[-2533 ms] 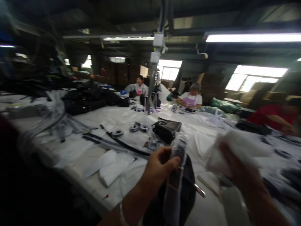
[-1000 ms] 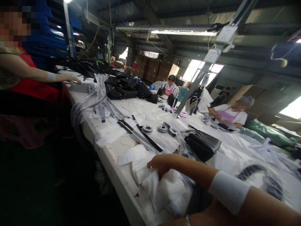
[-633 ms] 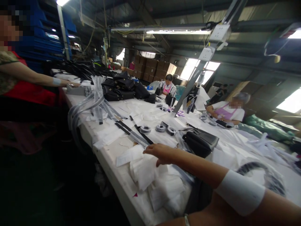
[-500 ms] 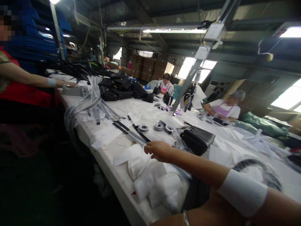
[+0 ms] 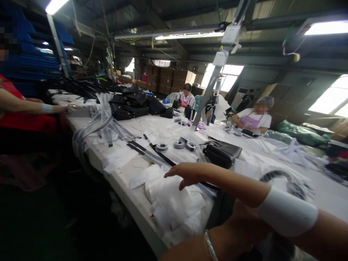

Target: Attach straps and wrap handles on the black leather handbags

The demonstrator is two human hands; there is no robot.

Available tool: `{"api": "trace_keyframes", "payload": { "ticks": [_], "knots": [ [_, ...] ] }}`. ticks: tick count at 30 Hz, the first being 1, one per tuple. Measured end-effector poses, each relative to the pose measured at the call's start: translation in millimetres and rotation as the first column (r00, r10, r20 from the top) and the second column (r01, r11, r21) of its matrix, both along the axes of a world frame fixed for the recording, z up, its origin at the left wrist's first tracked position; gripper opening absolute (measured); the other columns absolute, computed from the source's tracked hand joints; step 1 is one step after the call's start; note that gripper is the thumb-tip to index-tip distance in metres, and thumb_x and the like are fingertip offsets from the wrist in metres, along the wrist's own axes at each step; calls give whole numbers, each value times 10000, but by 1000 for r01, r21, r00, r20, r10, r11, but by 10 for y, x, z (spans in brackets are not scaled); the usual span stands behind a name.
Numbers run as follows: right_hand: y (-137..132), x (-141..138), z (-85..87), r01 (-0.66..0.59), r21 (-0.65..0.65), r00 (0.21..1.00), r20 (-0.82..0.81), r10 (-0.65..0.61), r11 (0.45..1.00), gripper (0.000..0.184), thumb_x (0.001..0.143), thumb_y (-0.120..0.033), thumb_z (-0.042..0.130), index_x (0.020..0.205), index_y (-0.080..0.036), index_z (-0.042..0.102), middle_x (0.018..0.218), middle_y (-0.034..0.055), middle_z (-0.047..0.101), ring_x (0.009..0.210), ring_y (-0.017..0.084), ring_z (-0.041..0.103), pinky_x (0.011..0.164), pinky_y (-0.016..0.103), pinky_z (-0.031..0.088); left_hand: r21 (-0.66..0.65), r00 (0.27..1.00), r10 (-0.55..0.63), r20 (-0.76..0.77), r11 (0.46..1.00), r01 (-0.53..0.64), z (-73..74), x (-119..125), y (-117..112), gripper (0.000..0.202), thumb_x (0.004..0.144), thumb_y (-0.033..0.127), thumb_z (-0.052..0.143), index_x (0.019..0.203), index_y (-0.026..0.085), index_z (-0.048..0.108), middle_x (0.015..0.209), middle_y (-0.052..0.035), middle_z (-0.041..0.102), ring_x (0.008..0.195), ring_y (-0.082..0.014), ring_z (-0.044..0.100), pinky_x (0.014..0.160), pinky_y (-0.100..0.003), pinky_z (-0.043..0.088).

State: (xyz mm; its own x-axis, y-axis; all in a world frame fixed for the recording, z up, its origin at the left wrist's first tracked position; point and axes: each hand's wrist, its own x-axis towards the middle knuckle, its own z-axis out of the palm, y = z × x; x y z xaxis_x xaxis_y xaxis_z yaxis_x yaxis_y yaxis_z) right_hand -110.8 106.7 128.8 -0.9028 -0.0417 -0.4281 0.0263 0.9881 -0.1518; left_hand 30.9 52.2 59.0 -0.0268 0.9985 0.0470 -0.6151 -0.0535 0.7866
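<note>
My right hand (image 5: pixel 189 172) reaches leftward over the table, its thumb and fingers apart and nothing in them. Just under it lies a loose heap of white paper sheets (image 5: pixel 174 203). Beyond its fingertips are black straps partly in clear wrap (image 5: pixel 160 155). My left hand (image 5: pixel 240 224), with a bracelet at the wrist, is low in front, partly behind my right forearm. Its fingers are hidden, so I cannot tell whether it holds the dark object (image 5: pixel 220 213) beside it. A black handbag (image 5: pixel 223 153) lies beyond my right wrist.
Coiled wrapped straps (image 5: pixel 162 147) and a pile of black bags (image 5: pixel 130 107) lie farther along the white table (image 5: pixel 119 185). Long clear-wrapped strips (image 5: pixel 104 119) hang over its left edge. A slanted metal post (image 5: pixel 203 98) rises from it. Co-workers sit at left and across.
My right hand has opened and let go of a white sheet above the paper heap. My left hand has come farther up into view. The whole view has shifted slightly.
</note>
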Motion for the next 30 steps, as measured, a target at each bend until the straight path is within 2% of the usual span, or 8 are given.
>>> {"api": "trace_keyframes", "payload": {
  "ticks": [3, 5, 8, 10, 13, 16, 22, 30],
  "knots": [
    [-97, 305, 474, 57, -27, 973, -221, -61, 998, 490, 836, -182, 716, 1312, -190, 599, 1250, 114, 674, 1129, 235, 633, 945, 295, 458, 44, 996, -52, 68, 998, 49, 103, -71, -22, 430, 485, 299, 895, 842, 136, 720, 802, -50, 674, 714, -164, 572, 622, -254, 430],
    [-137, 640, 790, 83, -29, 891, -446, -87, 996, 375, 891, -188, 648, 1265, -211, 632, 1197, 82, 699, 1064, 202, 656, 912, 281, 468, -2, 999, -54, 9, 999, 54, 171, -142, -28, 382, 529, 303, 874, 817, 116, 708, 739, -27, 636, 657, -129, 535, 595, -234, 405],
    [-175, 1323, 1107, 265, 13, 651, -740, -169, 964, 230, 933, -224, 589, 1137, -203, 693, 1028, 47, 740, 879, 154, 682, 786, 242, 487, -35, 996, -18, -90, 999, 15, 264, -251, -38, 361, 609, 337, 843, 855, 111, 704, 753, -32, 644, 671, -128, 556, 622, -229, 423],
    [-214, 1838, 1134, 471, -22, 437, -863, -254, 882, 166, 922, -246, 604, 1028, -197, 722, 919, 30, 745, 761, 134, 670, 707, 225, 485, -3, 993, -68, -98, 998, 68, 328, -312, -48, 392, 665, 374, 819, 932, 112, 702, 780, -41, 669, 674, -130, 580, 637, -230, 443],
    [-340, 2541, 858, 709, -257, 76, -898, -434, 656, 146, 909, -294, 621, 930, -196, 726, 771, 8, 729, 645, 127, 650, 636, 227, 484, 35, 982, -131, -135, 990, 137, 443, -374, -83, 378, 718, 373, 800, 976, 115, 699, 809, -44, 690, 691, -122, 603, 658, -214, 461],
    [-545, 2990, 334, 691, -560, -149, -728, -669, 456, 223, 928, -364, 580, 900, -191, 720, 693, 3, 705, 599, 137, 647, 577, 233, 486, 29, 964, -178, -195, 982, 188, 587, -390, -158, 348, 756, 357, 779, 1003, 126, 696, 829, -46, 698, 709, -125, 621, 666, -210, 478],
    [-946, 3234, -597, 475, -832, -273, -448, -851, 286, 225, 917, -371, 582, 952, -201, 724, 798, 30, 734, 653, 158, 668, 593, 244, 508, 12, 958, -66, -279, 997, 72, 931, -280, -334, 335, 741, 371, 782, 979, 153, 695, 762, -11, 691, 662, -125, 626, 615, -196, 491],
    [-1157, 3391, -1130, 340, -930, -307, -250, -919, 139, 250, 894, -355, 581, 983, -178, 733, 824, 61, 751, 686, 197, 693, 625, 272, 530, -31, 911, 190, -365, 976, -216, 1016, -157, -605, 470, 618, 388, 850, 1001, 155, 710, 790, -15, 739, 726, -169, 680, 624, -194, 528]
  ]
}}
